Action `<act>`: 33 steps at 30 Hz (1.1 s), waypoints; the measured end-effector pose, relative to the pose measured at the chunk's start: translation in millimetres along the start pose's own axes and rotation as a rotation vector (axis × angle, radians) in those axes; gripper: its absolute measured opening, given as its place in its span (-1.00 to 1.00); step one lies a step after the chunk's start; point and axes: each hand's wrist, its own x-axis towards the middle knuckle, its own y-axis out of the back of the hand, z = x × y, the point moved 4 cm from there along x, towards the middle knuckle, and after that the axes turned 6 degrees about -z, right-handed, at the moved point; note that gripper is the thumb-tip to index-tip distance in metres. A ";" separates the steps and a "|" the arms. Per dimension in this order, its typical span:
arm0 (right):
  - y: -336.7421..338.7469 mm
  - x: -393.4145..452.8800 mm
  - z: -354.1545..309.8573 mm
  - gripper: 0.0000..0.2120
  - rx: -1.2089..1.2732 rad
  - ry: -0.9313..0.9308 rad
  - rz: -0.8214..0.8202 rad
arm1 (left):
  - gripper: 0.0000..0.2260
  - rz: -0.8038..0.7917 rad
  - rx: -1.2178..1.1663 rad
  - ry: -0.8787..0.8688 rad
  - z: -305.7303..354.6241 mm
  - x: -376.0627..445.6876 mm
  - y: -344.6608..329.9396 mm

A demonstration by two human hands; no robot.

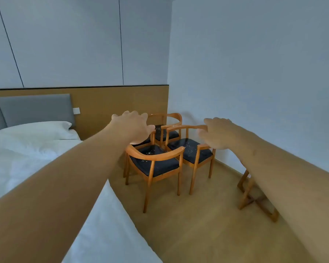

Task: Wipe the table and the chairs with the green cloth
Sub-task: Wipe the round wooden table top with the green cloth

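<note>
Matt wooden chairs (160,149) – dark, glossy, speck-strewn seat pads – beside white cloth bedding (27,149).

Item: two arms, entered from the lower corners of the head view, both bare from the frame edge to the fingertips. No sleeve, cuff, glove, watch, ring or bracelet is seen on either; nothing is worn on the visible length. The left hand (134,128) is shown from the back, broad, with rounded knuckles and a thumb set apart at its right edge, while the right hand (219,133) is rendered soft by blur, its fingers not separately resolved, and a few small marks are noted on the right forearm (270,168).
</note>
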 end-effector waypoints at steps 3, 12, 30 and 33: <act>-9.0 26.6 12.9 -0.55 -0.018 -0.003 -0.013 | -0.45 -0.039 0.029 -0.005 12.6 34.8 -11.7; -1.6 159.9 83.0 -0.54 -0.068 -0.132 -0.026 | -0.48 -0.030 0.024 -0.045 46.7 189.4 -15.3; -44.5 379.7 276.0 -0.50 0.023 -0.150 -0.052 | -0.48 -0.121 0.061 -0.160 203.6 445.4 -71.5; -37.3 414.6 324.9 -0.49 0.023 -0.116 -0.066 | -0.50 -0.114 0.053 -0.147 242.4 488.1 -67.5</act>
